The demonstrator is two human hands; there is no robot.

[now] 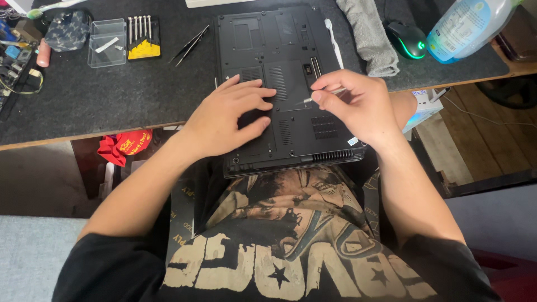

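While the left hand (232, 114) lies flat, fingers spread, on the upturned laptop (285, 84), the right hand (358, 103) pinches a thin tool (323, 95), perhaps a screwdriver; left of the laptop, a clear box (107, 42) holds small parts.

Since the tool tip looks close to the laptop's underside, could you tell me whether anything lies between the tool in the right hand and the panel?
Nothing visible does. The right hand pinches a thin tool whose tip points at the bare bottom panel of the laptop. The left hand lies flat on the panel beside it, clear of the tip.
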